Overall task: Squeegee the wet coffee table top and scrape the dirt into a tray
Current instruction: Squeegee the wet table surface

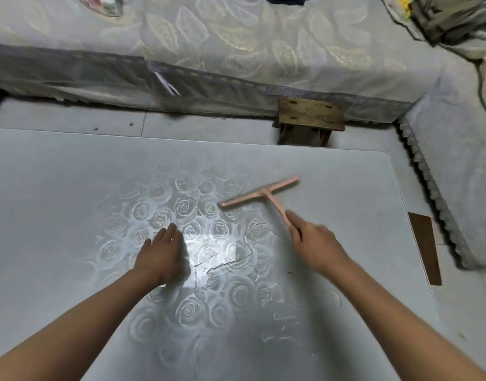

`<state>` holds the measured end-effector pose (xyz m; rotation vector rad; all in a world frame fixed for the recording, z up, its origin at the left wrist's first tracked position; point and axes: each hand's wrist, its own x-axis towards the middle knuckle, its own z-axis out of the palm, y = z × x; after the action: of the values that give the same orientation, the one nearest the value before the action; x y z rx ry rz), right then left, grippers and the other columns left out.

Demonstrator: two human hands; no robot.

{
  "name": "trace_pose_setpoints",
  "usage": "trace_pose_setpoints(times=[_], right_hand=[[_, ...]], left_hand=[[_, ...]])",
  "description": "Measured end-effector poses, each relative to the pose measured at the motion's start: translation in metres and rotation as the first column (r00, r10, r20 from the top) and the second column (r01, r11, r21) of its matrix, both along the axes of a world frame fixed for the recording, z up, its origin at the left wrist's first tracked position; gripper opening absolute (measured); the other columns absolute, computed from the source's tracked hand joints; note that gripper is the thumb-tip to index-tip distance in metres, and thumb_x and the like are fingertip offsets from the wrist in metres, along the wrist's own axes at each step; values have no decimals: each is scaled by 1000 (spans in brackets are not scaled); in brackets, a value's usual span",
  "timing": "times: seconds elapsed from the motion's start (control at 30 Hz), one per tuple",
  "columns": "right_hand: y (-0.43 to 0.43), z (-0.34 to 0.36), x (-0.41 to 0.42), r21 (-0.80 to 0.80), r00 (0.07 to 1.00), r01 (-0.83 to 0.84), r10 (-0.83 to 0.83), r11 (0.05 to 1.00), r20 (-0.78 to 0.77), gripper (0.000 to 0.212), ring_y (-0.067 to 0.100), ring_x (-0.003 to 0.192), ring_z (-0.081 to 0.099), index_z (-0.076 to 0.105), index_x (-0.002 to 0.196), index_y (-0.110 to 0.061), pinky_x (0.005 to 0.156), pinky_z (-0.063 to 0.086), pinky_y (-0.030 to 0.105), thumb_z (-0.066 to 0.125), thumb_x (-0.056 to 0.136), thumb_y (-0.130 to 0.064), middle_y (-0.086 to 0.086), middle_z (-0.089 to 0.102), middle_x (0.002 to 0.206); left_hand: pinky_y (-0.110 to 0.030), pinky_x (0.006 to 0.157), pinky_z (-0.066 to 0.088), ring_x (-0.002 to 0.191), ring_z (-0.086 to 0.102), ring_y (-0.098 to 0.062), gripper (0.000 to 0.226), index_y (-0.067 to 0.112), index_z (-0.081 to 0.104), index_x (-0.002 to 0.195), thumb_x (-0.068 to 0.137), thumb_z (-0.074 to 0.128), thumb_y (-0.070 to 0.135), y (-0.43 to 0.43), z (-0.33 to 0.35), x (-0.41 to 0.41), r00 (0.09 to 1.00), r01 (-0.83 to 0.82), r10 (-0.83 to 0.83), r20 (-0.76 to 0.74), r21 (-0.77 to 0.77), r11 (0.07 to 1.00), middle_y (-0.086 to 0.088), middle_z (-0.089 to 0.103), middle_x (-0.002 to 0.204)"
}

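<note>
The grey coffee table top [71, 188] with a rose pattern fills the middle of the head view. Water streaks and a bright wet patch [222, 257] lie near its centre. My right hand [316, 243] grips the handle of a pink T-shaped squeegee [261, 192]. Its blade points away from me and lies slanted on the table right of centre. My left hand [160, 255] rests flat on the table, fingers straight, left of the wet patch. No tray shows in this view.
A sofa with a leaf-patterned cover [236, 37] runs along the far side and down the right. A small wooden stool [309, 118] stands on the floor beyond the table. A brown board [426, 248] lies on the floor by the table's right edge.
</note>
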<state>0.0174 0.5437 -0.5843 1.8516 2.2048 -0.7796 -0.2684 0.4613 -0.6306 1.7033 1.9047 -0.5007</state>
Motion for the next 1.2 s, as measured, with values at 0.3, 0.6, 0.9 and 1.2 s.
trace_pose_setpoints(times=[0.3,0.6,0.9,1.2], right_hand=[[-77,48,62,-76,998,-59,62,995,31,43,28,92,62,28,144,-48,70,43,35,30,101,-40,3,69,100],[93,27,-38,-17,995,-88,88,996,-38,34,35,107,54,51,129,-30,76,39,35,32,102,-36,12,60,121],[-7,1,3,-44,995,-66,62,997,-84,39,35,97,61,30,141,-38,74,43,37,28,102,-37,12,66,108],[-44,59,23,8,982,-188,188,982,15,39,26,92,61,22,138,-51,69,41,35,25,99,-49,-2,66,97]], left_hand=[[-40,114,26,146,15,-23,68,8,5,151,97,41,26,0,12,20,1000,-24,23,-17,-92,995,-9,-1,160],[-41,116,24,147,7,-24,70,7,3,151,95,41,21,14,2,22,997,-18,13,-70,-75,997,-11,-7,160],[-47,114,22,145,11,-20,59,8,19,146,94,40,29,13,-3,9,998,-58,52,-42,-144,988,-5,-1,160],[-48,112,22,143,17,-19,56,9,27,141,90,35,30,5,-4,2,984,-137,144,105,-69,988,-4,7,159]])
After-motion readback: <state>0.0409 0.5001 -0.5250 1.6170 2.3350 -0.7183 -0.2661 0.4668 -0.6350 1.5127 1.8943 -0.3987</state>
